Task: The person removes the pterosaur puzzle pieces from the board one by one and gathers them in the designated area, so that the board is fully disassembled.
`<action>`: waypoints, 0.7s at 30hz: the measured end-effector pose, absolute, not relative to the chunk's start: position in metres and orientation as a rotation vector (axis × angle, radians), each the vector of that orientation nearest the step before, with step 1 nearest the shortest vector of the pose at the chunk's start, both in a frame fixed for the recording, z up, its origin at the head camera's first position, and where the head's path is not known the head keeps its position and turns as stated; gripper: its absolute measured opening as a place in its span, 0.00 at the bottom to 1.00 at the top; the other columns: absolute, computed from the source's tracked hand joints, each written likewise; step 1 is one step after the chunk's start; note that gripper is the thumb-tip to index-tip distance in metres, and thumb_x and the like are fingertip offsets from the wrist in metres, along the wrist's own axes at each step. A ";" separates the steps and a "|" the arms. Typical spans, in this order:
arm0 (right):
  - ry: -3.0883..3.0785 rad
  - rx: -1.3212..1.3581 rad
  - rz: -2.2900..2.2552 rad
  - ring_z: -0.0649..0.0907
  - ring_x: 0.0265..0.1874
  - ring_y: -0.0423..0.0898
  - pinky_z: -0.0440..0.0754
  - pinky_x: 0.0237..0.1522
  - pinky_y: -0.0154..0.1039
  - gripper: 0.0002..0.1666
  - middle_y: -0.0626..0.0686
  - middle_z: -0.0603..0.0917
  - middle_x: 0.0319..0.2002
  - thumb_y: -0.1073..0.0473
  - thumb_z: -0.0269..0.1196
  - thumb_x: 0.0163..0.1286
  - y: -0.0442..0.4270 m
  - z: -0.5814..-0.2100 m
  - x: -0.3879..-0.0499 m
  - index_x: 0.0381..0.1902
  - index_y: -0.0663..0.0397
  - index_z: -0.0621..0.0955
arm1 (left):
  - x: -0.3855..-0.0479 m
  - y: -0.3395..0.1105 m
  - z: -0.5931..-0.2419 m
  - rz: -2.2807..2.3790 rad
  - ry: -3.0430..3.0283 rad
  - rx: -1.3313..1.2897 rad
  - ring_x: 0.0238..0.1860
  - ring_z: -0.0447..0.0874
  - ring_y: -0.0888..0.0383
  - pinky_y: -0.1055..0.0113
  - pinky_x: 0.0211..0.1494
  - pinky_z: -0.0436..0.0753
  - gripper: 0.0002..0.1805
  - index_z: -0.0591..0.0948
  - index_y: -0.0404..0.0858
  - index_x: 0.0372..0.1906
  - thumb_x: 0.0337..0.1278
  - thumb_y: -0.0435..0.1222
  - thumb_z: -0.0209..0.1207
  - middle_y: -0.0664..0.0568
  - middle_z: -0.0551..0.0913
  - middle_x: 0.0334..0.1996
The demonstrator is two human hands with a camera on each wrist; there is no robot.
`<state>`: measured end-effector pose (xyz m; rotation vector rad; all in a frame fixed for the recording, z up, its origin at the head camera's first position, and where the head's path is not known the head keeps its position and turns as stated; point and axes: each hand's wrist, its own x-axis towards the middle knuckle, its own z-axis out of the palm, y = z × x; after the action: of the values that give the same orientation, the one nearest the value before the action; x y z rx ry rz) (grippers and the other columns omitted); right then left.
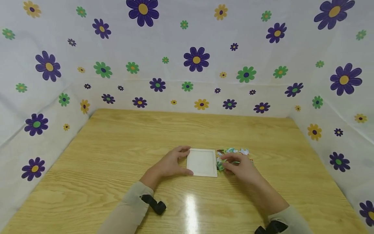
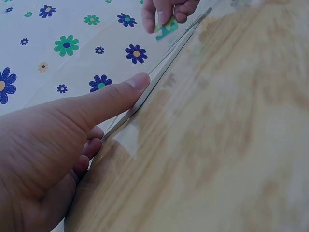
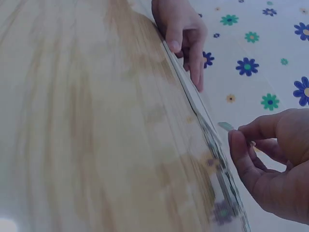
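Note:
A square, pale puzzle tray [image 1: 201,162] with a raised rim lies flat on the table, its inside bare. My left hand [image 1: 170,164] holds the tray's left side, thumb at the near corner and fingers at the far corner. Colourful jigsaw pieces [image 1: 244,151] lie against the tray's right side, partly hidden by my right hand [image 1: 243,169]. Between thumb and fingertips that hand pinches one jigsaw piece [image 2: 166,30], green and yellow in the left wrist view. The right wrist view shows this piece edge-on, raised above the table.
The wooden table [image 1: 131,133] reaches back to a white cloth [image 1: 169,42] printed with flowers, which also hangs along both sides. Black straps [image 1: 153,204] circle both sleeves near the wrists.

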<state>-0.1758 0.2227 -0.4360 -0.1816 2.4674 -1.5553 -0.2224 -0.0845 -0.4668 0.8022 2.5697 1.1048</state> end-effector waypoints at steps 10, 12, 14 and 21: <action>2.501 0.011 -1.627 0.86 0.38 0.38 0.87 0.41 0.33 0.21 0.60 0.78 0.48 0.62 0.61 0.73 0.271 -0.431 -0.159 0.59 0.69 0.77 | -0.223 -0.085 -0.467 1.116 2.560 0.808 0.79 0.53 0.49 0.49 0.78 0.60 0.55 0.65 0.33 0.73 0.43 0.55 0.76 0.55 0.60 0.77; 2.511 0.031 -1.617 0.86 0.38 0.37 0.87 0.42 0.33 0.22 0.61 0.78 0.49 0.60 0.62 0.73 0.278 -0.431 -0.157 0.59 0.69 0.77 | -0.224 -0.085 -0.467 1.121 2.565 0.806 0.79 0.53 0.49 0.49 0.78 0.60 0.55 0.65 0.33 0.73 0.43 0.55 0.76 0.55 0.60 0.77; 2.513 0.044 -1.591 0.86 0.39 0.36 0.87 0.42 0.33 0.23 0.61 0.78 0.51 0.59 0.62 0.74 0.284 -0.432 -0.154 0.60 0.70 0.76 | -0.224 -0.085 -0.467 1.129 2.564 0.808 0.79 0.53 0.48 0.48 0.78 0.60 0.54 0.65 0.33 0.73 0.44 0.54 0.76 0.55 0.60 0.77; 2.507 0.080 -1.526 0.85 0.38 0.35 0.87 0.41 0.33 0.25 0.61 0.79 0.49 0.60 0.61 0.74 0.297 -0.437 -0.142 0.61 0.73 0.74 | -0.221 -0.084 -0.467 1.110 2.550 0.813 0.79 0.53 0.48 0.49 0.78 0.60 0.55 0.65 0.32 0.73 0.44 0.55 0.75 0.54 0.59 0.77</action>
<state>-0.1418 0.2974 -0.4372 0.0802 2.5075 -1.5258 -0.2215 -0.0841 -0.4667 0.8133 2.5499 1.1102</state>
